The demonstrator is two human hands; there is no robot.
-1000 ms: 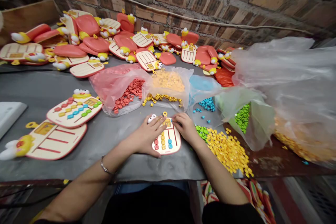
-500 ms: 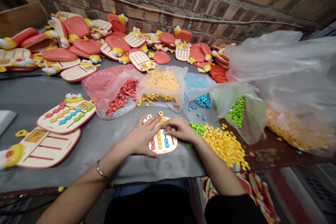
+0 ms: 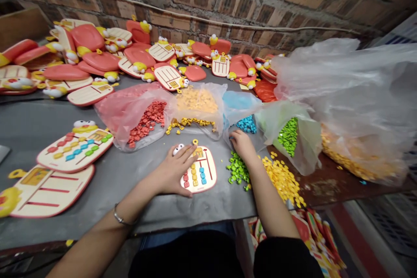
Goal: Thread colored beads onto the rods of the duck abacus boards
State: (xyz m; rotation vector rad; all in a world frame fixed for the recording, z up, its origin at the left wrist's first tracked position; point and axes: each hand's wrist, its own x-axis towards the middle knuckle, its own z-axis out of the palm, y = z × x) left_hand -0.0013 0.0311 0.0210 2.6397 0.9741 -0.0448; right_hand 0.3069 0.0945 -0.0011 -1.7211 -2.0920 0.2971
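Note:
A cream board with a red rim (image 3: 208,183) lies near the table's front edge, with red, yellow and blue pieces in its slots; the rightmost slot has none. My left hand (image 3: 172,171) rests over the board's left side, thumb and fingers spread around it. To the right and farther back, my right hand (image 3: 241,143) is at the mouth of the bag of blue pieces (image 3: 246,124), fingertips pinched at a small blue piece (image 3: 231,137). Loose green pieces (image 3: 238,169) lie just in front of that hand.
Bags of red pieces (image 3: 148,121), yellow pieces (image 3: 197,102) and green pieces (image 3: 288,137) stand behind. Loose yellow pieces (image 3: 285,182) lie right of my right arm. Two boards (image 3: 76,150) overlap at left. Many boards (image 3: 100,61) pile along the brick wall.
My right hand has moved off the board, back and right to the blue pieces. My left hand stays on the board. The view has shifted slightly.

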